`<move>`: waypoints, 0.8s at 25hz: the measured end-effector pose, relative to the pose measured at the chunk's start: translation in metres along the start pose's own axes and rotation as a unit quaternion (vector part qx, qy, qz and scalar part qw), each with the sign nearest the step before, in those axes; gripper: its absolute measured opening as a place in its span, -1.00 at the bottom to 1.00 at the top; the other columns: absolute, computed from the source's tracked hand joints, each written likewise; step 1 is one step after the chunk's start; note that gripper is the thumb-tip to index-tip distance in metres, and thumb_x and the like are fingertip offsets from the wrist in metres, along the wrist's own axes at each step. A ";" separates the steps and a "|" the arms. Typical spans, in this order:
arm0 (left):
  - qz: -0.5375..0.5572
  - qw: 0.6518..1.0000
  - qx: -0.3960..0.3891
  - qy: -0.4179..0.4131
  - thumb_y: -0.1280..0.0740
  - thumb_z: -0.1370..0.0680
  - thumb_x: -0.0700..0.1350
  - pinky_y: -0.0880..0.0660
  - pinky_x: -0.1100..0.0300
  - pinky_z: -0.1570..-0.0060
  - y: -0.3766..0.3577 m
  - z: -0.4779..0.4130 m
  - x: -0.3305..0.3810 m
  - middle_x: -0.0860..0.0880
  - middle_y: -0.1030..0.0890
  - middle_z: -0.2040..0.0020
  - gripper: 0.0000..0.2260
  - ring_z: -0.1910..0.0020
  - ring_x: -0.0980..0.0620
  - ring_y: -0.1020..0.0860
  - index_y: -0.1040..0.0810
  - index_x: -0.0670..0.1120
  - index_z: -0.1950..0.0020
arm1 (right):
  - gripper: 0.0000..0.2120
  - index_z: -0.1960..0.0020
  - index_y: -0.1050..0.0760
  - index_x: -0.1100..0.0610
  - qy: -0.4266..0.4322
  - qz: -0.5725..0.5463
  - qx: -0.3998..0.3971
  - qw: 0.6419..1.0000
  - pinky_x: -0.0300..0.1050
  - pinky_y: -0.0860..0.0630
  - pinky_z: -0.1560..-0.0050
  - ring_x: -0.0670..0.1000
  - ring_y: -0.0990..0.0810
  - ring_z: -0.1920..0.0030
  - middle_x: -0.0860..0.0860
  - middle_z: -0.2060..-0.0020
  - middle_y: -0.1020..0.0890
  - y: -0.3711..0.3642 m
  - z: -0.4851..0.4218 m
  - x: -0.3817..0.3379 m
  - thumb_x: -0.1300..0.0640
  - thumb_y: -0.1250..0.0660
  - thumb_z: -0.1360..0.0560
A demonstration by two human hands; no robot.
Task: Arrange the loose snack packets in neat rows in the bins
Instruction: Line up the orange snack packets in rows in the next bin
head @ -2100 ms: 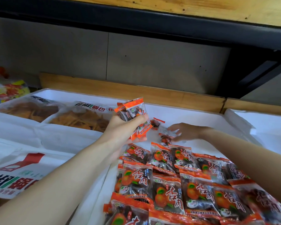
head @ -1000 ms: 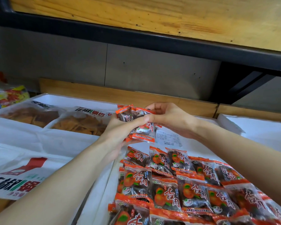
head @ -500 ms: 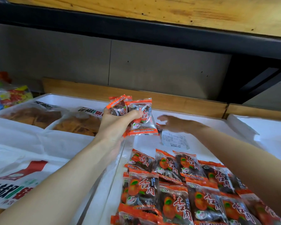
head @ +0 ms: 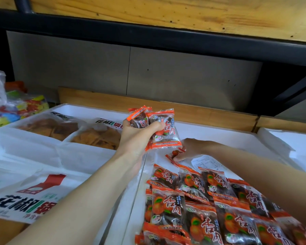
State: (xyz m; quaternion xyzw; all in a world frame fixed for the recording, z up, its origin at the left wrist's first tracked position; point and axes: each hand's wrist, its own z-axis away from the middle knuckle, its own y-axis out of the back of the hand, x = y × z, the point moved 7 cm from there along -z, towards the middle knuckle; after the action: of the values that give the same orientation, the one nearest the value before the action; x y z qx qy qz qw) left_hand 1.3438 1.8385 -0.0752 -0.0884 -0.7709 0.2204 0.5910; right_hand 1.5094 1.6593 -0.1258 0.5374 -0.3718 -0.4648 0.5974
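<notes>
My left hand (head: 136,137) grips a bunch of orange-and-dark snack packets (head: 163,129), held up above the left edge of the white bin (head: 219,137). My right hand (head: 191,149) reaches across the bin floor and its fingertips pinch a single loose packet (head: 174,155) lying flat there. Nearer to me, several packets of the same kind lie in overlapping rows (head: 201,200) in the bin. A white paper slip (head: 206,162) lies on the bin floor just under my right wrist.
Two clear bags of brown crisps (head: 95,137) fill the white bin on the left. A bag of colourful sweets (head: 16,110) sits at far left. A printed white bag (head: 25,198) lies front left. Another white bin (head: 293,144) stands at right, below a dark shelf (head: 166,38).
My right hand left the bunch in my left hand, dropped to the bin floor and now pinches a loose packet. My left hand keeps its bunch raised.
</notes>
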 end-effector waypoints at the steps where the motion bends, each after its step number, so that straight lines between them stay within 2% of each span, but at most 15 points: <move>1: -0.002 1.000 -0.002 -0.001 -0.53 -0.37 -0.24 -0.61 -0.07 -0.06 -0.001 0.000 0.000 -0.10 -0.70 0.01 -0.46 0.08 -0.05 -0.70 -0.44 -0.09 -0.29 | -0.41 -0.19 -0.44 0.18 0.004 -0.009 0.013 1.000 -0.10 -0.48 -0.07 0.02 -0.51 0.03 0.05 -0.08 -0.58 0.001 -0.001 -0.003 -0.18 -0.46 -0.34; 3: 0.000 1.000 -0.002 -0.001 -0.53 -0.38 -0.24 -0.61 -0.06 -0.06 -0.001 0.000 0.001 -0.10 -0.69 0.00 -0.46 0.07 -0.05 -0.69 -0.43 -0.09 -0.30 | -0.61 0.08 -0.47 0.22 0.022 -0.035 0.055 0.998 -0.24 -0.44 0.19 -0.05 -0.46 0.26 0.00 0.22 -0.57 0.007 0.004 -0.013 -0.04 -0.51 -0.33; 4: 0.001 1.000 0.001 0.000 -0.52 -0.38 -0.24 -0.61 -0.06 -0.06 -0.001 0.000 0.001 -0.10 -0.69 -0.01 -0.46 0.08 -0.05 -0.69 -0.43 -0.09 -0.30 | -0.67 0.14 -0.47 0.24 0.027 -0.050 0.081 0.995 -0.27 -0.42 0.25 -0.06 -0.44 0.30 -0.01 0.28 -0.54 0.012 0.008 -0.019 0.02 -0.49 -0.35; 6: 0.004 1.000 0.001 0.003 -0.52 -0.38 -0.25 -0.62 -0.04 -0.03 -0.002 0.001 0.000 -0.10 -0.69 -0.01 -0.47 0.09 -0.05 -0.70 -0.43 -0.09 -0.30 | -0.77 0.18 -0.50 0.23 0.032 -0.104 0.140 0.984 -0.18 -0.45 0.23 -0.01 -0.48 0.26 0.03 0.29 -0.56 0.026 0.018 -0.023 0.07 -0.44 -0.40; 8: 0.012 1.000 -0.006 0.002 -0.51 -0.39 -0.25 -0.63 0.00 0.01 -0.006 0.005 0.001 -0.10 -0.70 0.01 -0.49 0.12 -0.03 -0.70 -0.45 -0.10 -0.30 | -0.81 0.25 -0.44 0.13 0.038 -0.203 0.194 0.959 -0.15 -0.42 0.24 0.00 -0.48 0.26 0.02 0.31 -0.54 0.044 0.039 -0.020 0.09 -0.33 -0.49; 10: 0.012 1.000 -0.016 0.001 -0.50 -0.39 -0.25 -0.62 0.05 0.07 -0.012 0.009 0.005 -0.09 -0.70 0.03 -0.50 0.15 0.01 -0.70 -0.46 -0.11 -0.30 | -0.82 0.12 -0.47 0.12 0.048 -0.323 0.213 0.921 -0.20 -0.39 0.23 -0.06 -0.46 0.27 -0.01 0.28 -0.53 0.059 0.065 -0.010 0.08 -0.19 -0.60; 12: 0.013 1.000 -0.025 -0.004 -0.48 -0.41 -0.25 -0.62 0.10 0.13 -0.020 0.014 0.012 -0.07 -0.70 0.05 -0.58 0.18 0.03 -0.70 -0.48 -0.09 -0.24 | -0.78 0.00 -0.48 0.10 0.057 -0.393 0.208 0.894 -0.23 -0.35 0.22 -0.10 -0.44 0.26 -0.03 0.25 -0.53 0.068 0.093 0.004 0.04 -0.11 -0.63; 15: 0.040 0.998 -0.036 -0.009 -0.45 -0.44 -0.28 -0.63 0.16 0.27 -0.035 0.024 0.025 -0.05 -0.70 0.15 -0.65 0.26 0.06 -0.69 -0.47 -0.07 -0.16 | -0.81 0.01 -0.52 0.07 0.049 -0.391 0.202 0.897 -0.23 -0.34 0.21 -0.08 -0.45 0.23 -0.02 0.24 -0.55 0.072 0.137 0.033 0.01 -0.18 -0.60; 18: 0.021 0.998 -0.057 -0.010 -0.46 -0.44 -0.26 -0.61 0.21 0.33 -0.051 0.037 0.031 -0.04 -0.70 0.10 -0.57 0.23 0.06 -0.69 -0.47 -0.11 -0.27 | -0.84 0.01 -0.55 0.10 0.030 -0.324 0.198 0.925 -0.28 -0.38 0.25 -0.09 -0.46 0.24 -0.04 0.24 -0.57 0.067 0.172 0.056 0.06 -0.23 -0.58; 20: 0.001 0.998 -0.069 -0.006 -0.46 -0.44 -0.25 -0.60 0.23 0.34 -0.061 0.049 0.029 -0.02 -0.70 0.12 -0.59 0.24 0.09 -0.68 -0.47 -0.08 -0.25 | -0.83 0.04 -0.54 0.15 0.039 -0.302 0.158 0.939 -0.38 -0.38 0.29 -0.14 -0.45 0.29 -0.05 0.26 -0.55 0.053 0.189 0.058 0.09 -0.22 -0.58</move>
State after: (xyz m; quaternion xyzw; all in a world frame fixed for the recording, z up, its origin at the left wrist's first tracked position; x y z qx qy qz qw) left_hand 1.2969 1.7845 -0.0332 -0.1287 -0.7879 0.1674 0.5784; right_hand 1.3562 1.5470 -0.0495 0.7299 -0.2371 -0.5372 0.3500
